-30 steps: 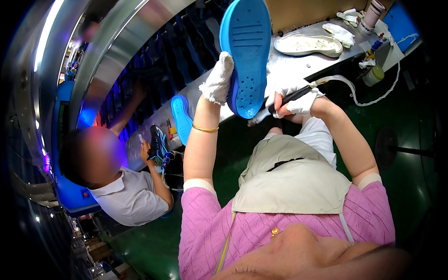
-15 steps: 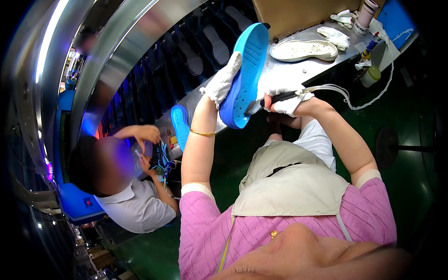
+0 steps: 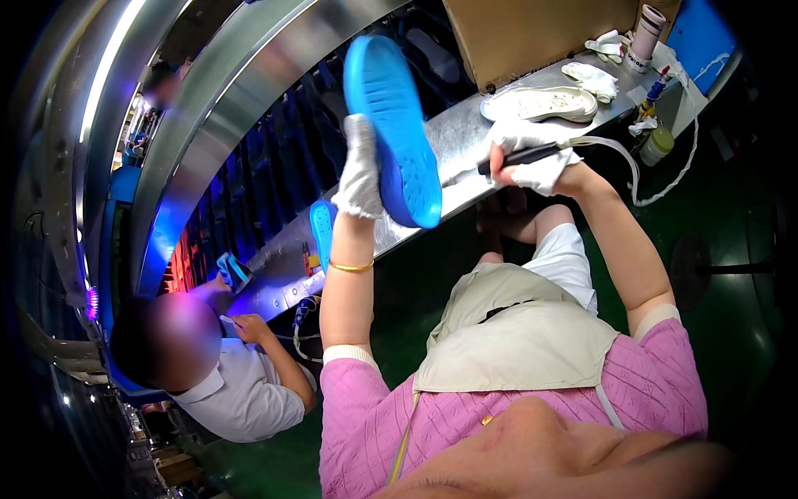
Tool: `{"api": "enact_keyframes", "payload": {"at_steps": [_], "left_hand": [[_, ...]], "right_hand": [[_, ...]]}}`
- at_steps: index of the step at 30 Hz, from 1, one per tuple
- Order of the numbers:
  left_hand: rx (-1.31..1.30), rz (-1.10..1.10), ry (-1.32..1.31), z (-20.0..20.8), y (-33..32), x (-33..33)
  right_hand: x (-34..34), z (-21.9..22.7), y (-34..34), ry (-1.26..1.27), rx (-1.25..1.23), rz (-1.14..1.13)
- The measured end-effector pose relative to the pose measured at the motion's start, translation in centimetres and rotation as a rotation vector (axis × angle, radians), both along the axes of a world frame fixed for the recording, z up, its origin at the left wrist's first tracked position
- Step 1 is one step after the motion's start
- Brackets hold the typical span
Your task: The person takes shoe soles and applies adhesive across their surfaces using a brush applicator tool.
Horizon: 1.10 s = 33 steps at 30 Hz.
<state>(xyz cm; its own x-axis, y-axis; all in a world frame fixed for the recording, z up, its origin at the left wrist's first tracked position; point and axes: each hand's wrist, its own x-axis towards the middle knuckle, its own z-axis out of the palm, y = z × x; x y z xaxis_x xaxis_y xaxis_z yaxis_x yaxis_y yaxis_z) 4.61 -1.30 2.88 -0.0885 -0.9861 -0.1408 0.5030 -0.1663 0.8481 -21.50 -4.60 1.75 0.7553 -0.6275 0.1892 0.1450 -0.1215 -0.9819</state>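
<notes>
The gloved left hand [image 3: 360, 170] is closed around the edge of a blue shoe sole [image 3: 392, 129], holding it up on end with its flat face turned toward the right hand. The gloved right hand [image 3: 532, 158], just across from the sole and apart from it, is curled tight around a black pen-shaped tool [image 3: 517, 155] whose white cord [image 3: 657, 195] trails off behind the wrist. Beyond the right hand, a white shoe [image 3: 540, 104] lies on the metal bench [image 3: 453, 137], with a small bottle [image 3: 656, 145] farther out.
</notes>
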Motion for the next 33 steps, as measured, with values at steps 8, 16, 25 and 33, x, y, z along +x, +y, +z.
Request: {"api": "enact_keyframes", "payload": {"at_steps": [8, 16, 25, 33], "left_hand": [[0.120, -0.071, 0.392, -6.9, 2.6, 2.3], [-0.031, -0.107, 0.632, -6.5, 6.7, -7.2], [-0.059, -0.025, 0.634, -10.9, 5.8, -6.1], [-0.125, 0.009, 0.656, -9.3, 5.1, -6.1]], "right_hand": [[1.3, -1.7, 2.4, -0.131, 0.008, -0.255], [3.1, -2.2, 2.3, -0.209, -0.030, -0.526], [3.1, -1.8, 5.3, -0.188, -0.028, -0.279], [3.2, -1.9, 6.2, -0.057, -0.232, -0.286]]}}
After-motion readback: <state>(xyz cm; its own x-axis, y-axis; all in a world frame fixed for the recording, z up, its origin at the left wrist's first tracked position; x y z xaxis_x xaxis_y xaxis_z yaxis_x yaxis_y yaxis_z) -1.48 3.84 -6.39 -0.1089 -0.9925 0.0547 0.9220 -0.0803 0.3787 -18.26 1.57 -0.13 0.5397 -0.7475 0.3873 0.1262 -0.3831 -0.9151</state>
